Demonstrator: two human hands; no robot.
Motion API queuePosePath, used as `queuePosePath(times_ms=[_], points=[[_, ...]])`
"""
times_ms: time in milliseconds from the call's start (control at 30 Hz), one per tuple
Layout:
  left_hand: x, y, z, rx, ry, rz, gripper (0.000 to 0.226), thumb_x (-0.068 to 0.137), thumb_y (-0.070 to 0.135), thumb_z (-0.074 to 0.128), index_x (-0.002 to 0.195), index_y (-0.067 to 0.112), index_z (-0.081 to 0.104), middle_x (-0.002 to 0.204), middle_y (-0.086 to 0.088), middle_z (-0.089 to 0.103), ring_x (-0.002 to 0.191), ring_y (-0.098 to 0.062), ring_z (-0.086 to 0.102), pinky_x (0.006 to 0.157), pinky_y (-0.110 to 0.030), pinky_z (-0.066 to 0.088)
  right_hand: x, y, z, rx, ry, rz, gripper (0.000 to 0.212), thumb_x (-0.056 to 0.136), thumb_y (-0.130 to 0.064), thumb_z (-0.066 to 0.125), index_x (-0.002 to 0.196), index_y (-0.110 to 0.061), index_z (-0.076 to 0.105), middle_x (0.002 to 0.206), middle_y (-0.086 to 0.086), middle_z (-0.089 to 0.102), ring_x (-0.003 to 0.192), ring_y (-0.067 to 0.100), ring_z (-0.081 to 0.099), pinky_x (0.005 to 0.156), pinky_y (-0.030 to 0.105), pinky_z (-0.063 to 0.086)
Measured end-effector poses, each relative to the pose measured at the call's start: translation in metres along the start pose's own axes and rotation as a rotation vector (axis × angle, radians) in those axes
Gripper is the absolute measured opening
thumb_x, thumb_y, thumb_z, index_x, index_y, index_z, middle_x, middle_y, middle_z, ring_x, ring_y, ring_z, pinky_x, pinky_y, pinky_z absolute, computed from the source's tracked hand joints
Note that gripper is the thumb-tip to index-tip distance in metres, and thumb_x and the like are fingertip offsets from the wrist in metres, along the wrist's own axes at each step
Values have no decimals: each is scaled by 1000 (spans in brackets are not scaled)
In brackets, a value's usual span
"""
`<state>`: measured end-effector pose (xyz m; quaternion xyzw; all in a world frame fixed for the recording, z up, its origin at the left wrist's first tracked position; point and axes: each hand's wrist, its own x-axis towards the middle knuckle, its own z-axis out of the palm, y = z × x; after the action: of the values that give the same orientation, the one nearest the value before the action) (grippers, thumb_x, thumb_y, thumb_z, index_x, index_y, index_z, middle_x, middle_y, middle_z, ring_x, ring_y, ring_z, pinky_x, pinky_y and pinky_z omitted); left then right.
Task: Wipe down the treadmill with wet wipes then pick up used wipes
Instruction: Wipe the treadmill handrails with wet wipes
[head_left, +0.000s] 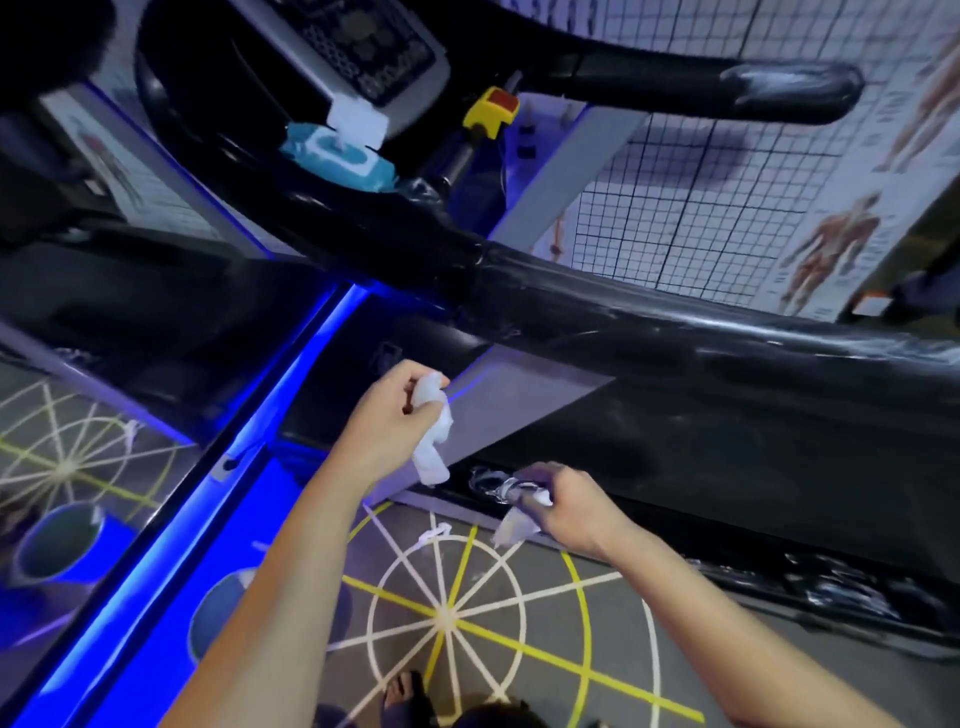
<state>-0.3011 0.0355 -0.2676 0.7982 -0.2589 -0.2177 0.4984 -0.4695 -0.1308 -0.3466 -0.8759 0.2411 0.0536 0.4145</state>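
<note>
Probably at the pick-up step, or else finishing the treadmill (675, 338) side rail. Gripping one crumpled used wipe (431, 447) in the curled fingers (410, 371) of the left hand (384, 415), over the deck edge. Pinching a second wipe (511, 527) in the right hand (571, 512), close against the rail. Next: check the floor (519, 665) for strays, perhaps the white scrap (435, 534) below both hands, and free a few fingers to take it.
</note>
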Motion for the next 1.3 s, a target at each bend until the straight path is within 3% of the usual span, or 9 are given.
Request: queuePosePath(times_ms=[167,300,500,633,867,1000,1100,1233,1300], points=[[21,-31,-50,-30,-121,44,17,96,8,69,110,18,67,102,0,77,103,-17,72,97,-40,55,28,-44,23,34,107,16,24,98,-26,62,118,-19,72,107,-8,74,90,1,66,80,9,46],[44,-50,-82,-44,-211,65,13,94,17,75,103,14,65,93,-10,77,91,-20,71,89,-49,54,52,-88,33,127,183,-27,26,98,-27,63,120,-18,72,107,-10,75,96,-2,69,86,14,53],[74,-48,-107,-162,-279,180,15,88,20,82,89,12,69,81,-11,69,77,-11,58,75,-31,47,69,-154,37,340,80,-93,29,93,-37,72,119,-27,66,104,-8,75,95,6,71,87,30,57],[94,-39,-117,-197,-295,270,23,85,32,84,82,17,66,73,5,56,73,-10,49,71,-35,41,68,-174,32,272,270,-80,18,94,-37,70,87,-21,68,74,-5,69,64,5,56,67,29,46],[107,-6,-131,-273,-362,257,58,69,56,83,79,4,58,67,-4,54,61,-18,49,59,-38,41,53,-200,-9,582,471,-171,24,94,-30,63,77,-14,56,75,1,59,77,10,50,72,30,36],[113,24,-132,-357,-433,314,49,73,48,81,88,4,66,77,-2,64,72,-14,58,65,-33,47,55,-223,-33,655,650,-258,23,94,-16,53,73,-9,46,66,-5,49,68,6,43,62,21,36],[115,47,-132,-485,-408,299,28,81,34,79,99,13,73,84,3,73,75,-7,65,63,-21,51,65,-237,-48,743,734,-334,23,93,-24,54,73,-15,48,72,-1,45,73,12,41,66,23,38],[127,65,-133,-600,-315,297,33,85,34,79,105,10,67,103,-8,72,99,-20,66,92,-39,51,73,-244,-74,722,572,-286,32,93,-47,67,78,-19,59,71,-2,53,62,14,46,51,21,40],[132,69,-135,-558,-308,300,16,89,28,76,97,16,69,94,-5,70,91,-17,65,84,-33,52,73,-237,-93,586,385,-222,44,86,-54,72,82,-10,65,64,0,53,52,16,43,39,22,32]])
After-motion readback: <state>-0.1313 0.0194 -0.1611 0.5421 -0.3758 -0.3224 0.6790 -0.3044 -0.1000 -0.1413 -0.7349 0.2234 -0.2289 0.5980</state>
